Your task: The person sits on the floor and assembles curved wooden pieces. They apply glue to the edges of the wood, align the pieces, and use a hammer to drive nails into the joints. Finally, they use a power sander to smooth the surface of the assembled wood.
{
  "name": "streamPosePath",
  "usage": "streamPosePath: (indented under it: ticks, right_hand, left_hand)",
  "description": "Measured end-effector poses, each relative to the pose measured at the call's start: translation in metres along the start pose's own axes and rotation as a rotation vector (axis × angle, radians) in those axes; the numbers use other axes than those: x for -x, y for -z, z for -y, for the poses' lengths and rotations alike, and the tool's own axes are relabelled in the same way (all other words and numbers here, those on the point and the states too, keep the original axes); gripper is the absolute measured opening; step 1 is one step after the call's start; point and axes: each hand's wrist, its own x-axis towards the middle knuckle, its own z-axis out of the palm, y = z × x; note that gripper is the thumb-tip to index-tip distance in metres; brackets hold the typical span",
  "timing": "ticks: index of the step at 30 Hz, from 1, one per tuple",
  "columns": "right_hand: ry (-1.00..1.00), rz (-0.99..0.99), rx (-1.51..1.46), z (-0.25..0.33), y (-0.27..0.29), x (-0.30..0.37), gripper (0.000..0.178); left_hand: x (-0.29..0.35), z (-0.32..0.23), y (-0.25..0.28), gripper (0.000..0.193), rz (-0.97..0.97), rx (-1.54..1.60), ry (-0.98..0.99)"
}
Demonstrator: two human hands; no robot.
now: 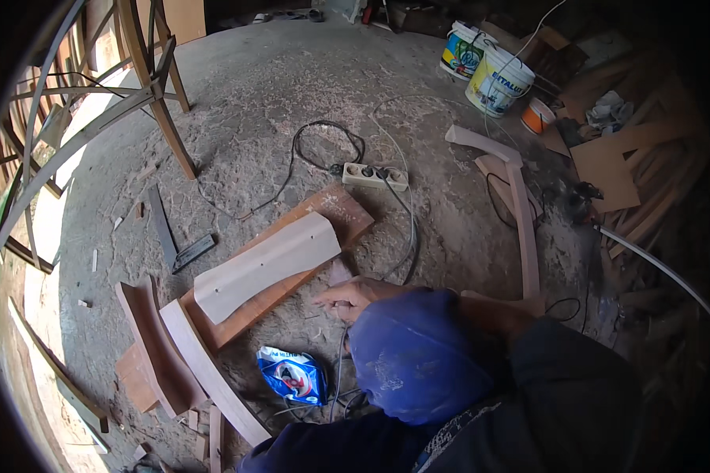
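My right hand [349, 296] reaches across from the right, behind a dusty blue-clothed rounded shape [418, 355] that hides part of the forearm. Its fingers are curled and point left; what they close on, if anything, I cannot make out. A small pinkish-brown piece [340, 272] shows just beyond the fingers. To the left of the hand, a pale curved wooden piece [268, 264] with small dark holes rests on a reddish-brown board [347, 209]. A blue packet [292, 377] lies below the hand. My left hand is out of view.
Curved wooden pieces [209, 370] lie at lower left, near a metal square [166, 232]. A power strip [375, 176] with cables sits ahead. Wooden frames [154, 87] stand at far left. Paint buckets [499, 81] and stacked offcuts [607, 169] occupy the right.
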Motion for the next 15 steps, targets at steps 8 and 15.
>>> streamPosePath:
  ticks: [8,15]
  right_hand:
    - [-0.085,0.095,-0.056,0.017,-0.007,-0.025,0.044]
    - [0.328,0.17,-0.116,0.059,-0.035,-0.078,0.035]
  left_hand:
    - [0.027,-0.005,0.079,0.056,-0.046,0.432,0.298]
    - [0.128,-0.051,0.12,0.056,0.295,0.659,0.03]
